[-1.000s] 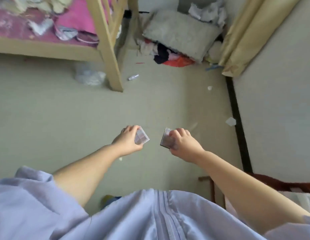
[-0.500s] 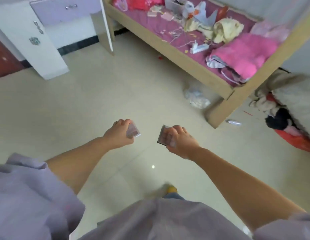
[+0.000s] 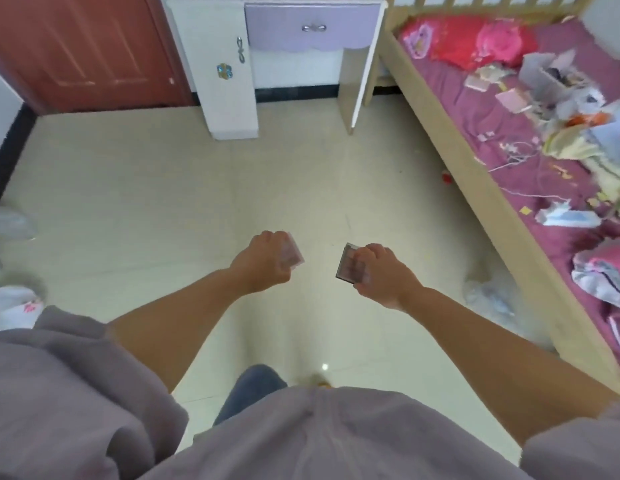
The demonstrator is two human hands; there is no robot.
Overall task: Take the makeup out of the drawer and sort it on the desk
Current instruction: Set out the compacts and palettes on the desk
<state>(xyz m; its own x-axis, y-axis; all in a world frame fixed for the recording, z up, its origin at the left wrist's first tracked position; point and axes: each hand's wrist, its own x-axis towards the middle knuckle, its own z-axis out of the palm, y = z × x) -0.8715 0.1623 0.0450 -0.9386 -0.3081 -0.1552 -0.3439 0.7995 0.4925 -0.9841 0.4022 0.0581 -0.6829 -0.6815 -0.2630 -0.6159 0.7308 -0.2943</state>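
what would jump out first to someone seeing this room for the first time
Two bare arms reach out mid-frame, the left hand and right hand each gripping a small flat makeup case above the pale floor. Straight ahead stands a white desk with a closed lilac drawer, and on the right a bed strewn with clutter.

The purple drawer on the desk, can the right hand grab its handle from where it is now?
Probably not yet. The purple drawer is shut and far across bare floor from the right hand, whose fingers already grip a small makeup palette.
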